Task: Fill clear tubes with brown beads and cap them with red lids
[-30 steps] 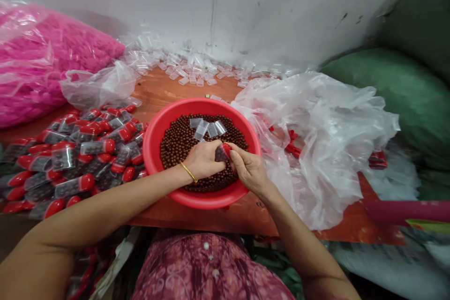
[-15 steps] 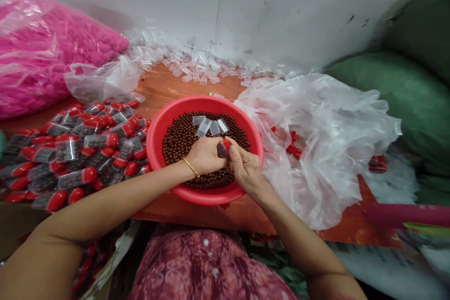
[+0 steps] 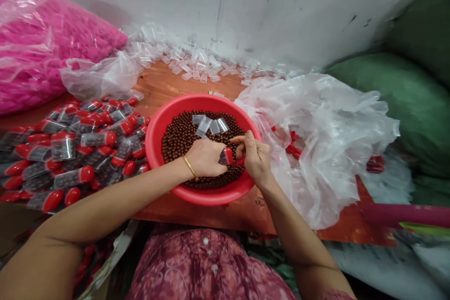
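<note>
A red bowl (image 3: 158,126) full of small brown beads (image 3: 177,138) sits on the wooden table (image 3: 161,84). Above the beads my left hand (image 3: 206,158) grips a small clear tube with a red cap (image 3: 227,155). My right hand (image 3: 256,157) is closed beside it, fingers pinched at the red cap end. A few empty clear tubes (image 3: 209,125) lie on the beads at the bowl's far side.
A pile of filled red-capped tubes (image 3: 77,147) lies left of the bowl. Crumpled clear plastic (image 3: 326,136) holding red caps (image 3: 291,143) lies right. Empty clear tubes (image 3: 197,68) line the wall. A pink bag (image 3: 38,51) is far left, green sacks (image 3: 397,98) right.
My right hand has shifted a little to the right and turned, its fingers now at the red cap end of the tube. My left hand stays over the beads.
</note>
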Demonstrator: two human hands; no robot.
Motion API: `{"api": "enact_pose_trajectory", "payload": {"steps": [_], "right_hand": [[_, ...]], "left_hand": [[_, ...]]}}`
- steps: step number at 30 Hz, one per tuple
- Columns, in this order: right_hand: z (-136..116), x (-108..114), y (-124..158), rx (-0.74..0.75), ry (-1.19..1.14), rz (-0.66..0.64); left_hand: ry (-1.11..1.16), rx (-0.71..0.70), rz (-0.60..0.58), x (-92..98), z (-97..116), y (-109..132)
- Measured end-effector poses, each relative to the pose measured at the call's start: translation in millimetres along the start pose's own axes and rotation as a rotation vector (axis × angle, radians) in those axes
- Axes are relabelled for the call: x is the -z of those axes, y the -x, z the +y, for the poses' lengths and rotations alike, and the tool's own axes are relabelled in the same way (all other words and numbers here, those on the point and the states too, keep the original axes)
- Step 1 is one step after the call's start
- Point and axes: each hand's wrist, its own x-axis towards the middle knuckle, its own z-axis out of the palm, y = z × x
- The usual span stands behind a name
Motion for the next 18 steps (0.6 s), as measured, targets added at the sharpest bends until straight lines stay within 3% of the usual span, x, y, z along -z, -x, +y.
{"api": "enact_pose_trajectory", "payload": {"steps": [3, 6, 15, 18], "right_hand": [[-1, -18, -3, -0.148, -0.262, -0.064], [-3, -26, -4, -0.201, -0.292, -0.117], [-17, -33, -7, 0.064, -0.182, -0.205], [-14, -9, -17, 0.136, -0.191, -0.101]], "left_hand": [[-0.032, -0.083, -0.025, -3.3, 5, 4], [-0.067, -0.112, -0.037, -2.6, 9, 7], [-0.187, -0.154, 0.021, 5.8, 2, 7], [-0.172, -0.088, 0.147, 20.7, -14, 21]]}}
